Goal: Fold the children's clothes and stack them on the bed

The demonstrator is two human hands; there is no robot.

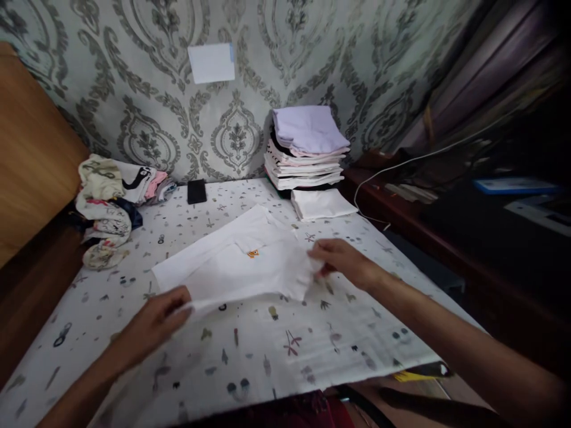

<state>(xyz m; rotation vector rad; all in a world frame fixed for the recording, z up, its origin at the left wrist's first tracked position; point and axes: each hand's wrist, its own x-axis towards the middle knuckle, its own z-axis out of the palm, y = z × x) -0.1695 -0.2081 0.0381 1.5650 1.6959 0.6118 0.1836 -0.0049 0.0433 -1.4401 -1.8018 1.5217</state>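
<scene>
A white shirt [232, 267] with a small orange emblem lies partly folded on the patterned cloth of the table [250, 362]. My left hand [167, 315] pinches its near left corner between thumb and fingers. On the other side, my right hand [336, 260] grips the shirt's right edge, slightly smeared by motion. The near edge of the fabric is pulled taut between both hands and lifted a little off the surface. Its far part lies flat, with a layer spread toward the back.
A tall stack of folded clothes [307, 148] with a lilac piece on top stands at the back, a folded white garment [323, 204] before it. Crumpled clothes [107, 208] lie at the left, beside a black phone-like object [196, 191]. A cable [401, 161] runs at the right.
</scene>
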